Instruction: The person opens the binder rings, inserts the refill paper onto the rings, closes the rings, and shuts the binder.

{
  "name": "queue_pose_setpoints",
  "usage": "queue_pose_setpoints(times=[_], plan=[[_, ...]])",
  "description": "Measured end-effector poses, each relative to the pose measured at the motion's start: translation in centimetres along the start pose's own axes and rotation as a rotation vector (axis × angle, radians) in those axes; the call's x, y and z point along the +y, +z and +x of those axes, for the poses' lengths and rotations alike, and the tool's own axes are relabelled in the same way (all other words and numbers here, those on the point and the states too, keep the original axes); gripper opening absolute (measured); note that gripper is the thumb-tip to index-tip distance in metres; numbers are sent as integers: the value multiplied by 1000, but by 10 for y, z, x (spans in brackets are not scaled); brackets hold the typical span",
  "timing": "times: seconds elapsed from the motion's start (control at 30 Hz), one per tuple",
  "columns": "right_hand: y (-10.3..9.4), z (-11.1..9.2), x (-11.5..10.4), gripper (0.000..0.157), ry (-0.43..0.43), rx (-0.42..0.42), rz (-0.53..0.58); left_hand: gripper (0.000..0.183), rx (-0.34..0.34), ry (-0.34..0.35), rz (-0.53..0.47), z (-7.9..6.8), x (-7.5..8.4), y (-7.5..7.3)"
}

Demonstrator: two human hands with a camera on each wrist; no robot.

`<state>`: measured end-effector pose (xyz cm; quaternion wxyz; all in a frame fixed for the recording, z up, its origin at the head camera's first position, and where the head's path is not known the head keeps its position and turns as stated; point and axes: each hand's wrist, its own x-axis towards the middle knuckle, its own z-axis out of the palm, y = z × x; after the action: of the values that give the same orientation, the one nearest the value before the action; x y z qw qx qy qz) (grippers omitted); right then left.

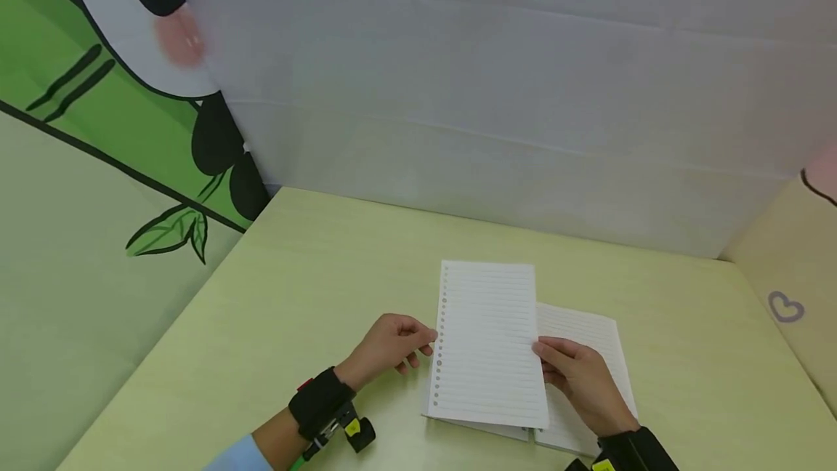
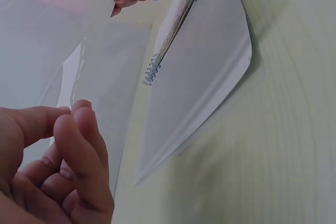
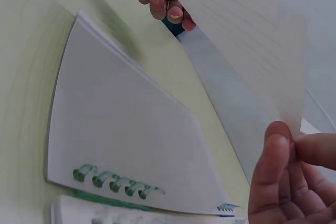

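A lined loose-leaf sheet with a row of punched holes along its left edge is held up between both hands. My left hand pinches its left edge between thumb and fingertip, as the left wrist view also shows. At the opposite edge, my right hand pinches the paper between thumb and forefinger. Below the sheet an open ring-bound notebook lies on the table, its lined right-hand page partly covered by the right hand. Greenish clear binder rings stand along its spine; the sheet is apart from them.
The pale yellow-green table reaches back to a white wall covering. A wall with a cartoon drawing borders the left, and a cream wall with a small heart stands at the right.
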<state>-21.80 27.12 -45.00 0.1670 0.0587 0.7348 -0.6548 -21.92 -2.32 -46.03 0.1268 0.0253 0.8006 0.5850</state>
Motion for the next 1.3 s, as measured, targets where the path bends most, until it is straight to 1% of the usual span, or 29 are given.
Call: queue_pose_setpoints(times=[0.2, 0.33, 0.53, 0.7, 0.9, 0.97, 1.07, 1.2, 1.3], plan=[[-12, -10, 10, 46, 19, 35, 14, 26, -32, 24, -7, 2, 4, 14], [-20, -17, 17, 46, 43, 59, 8, 26, -69, 38, -5, 4, 6, 23], [-29, -27, 27, 44, 69, 95, 6, 23, -111, 54, 29, 7, 8, 36], [-37, -36, 33, 34, 78, 110, 18, 21, -133, 50, 71, 10, 10, 48], [-50, -44, 41, 15, 92, 141, 49, 20, -169, 88, 113, 14, 13, 62], [-55, -45, 44, 14, 99, 150, 54, 20, -178, 103, 125, 16, 14, 67], [-61, -46, 47, 7, 106, 162, 85, 20, -185, 122, 139, 20, 16, 75], [-69, -47, 51, 6, 109, 164, 117, 19, -181, 121, 150, 22, 18, 83], [-74, -48, 55, 5, 121, 179, 111, 19, -176, 117, 157, 23, 21, 89]])
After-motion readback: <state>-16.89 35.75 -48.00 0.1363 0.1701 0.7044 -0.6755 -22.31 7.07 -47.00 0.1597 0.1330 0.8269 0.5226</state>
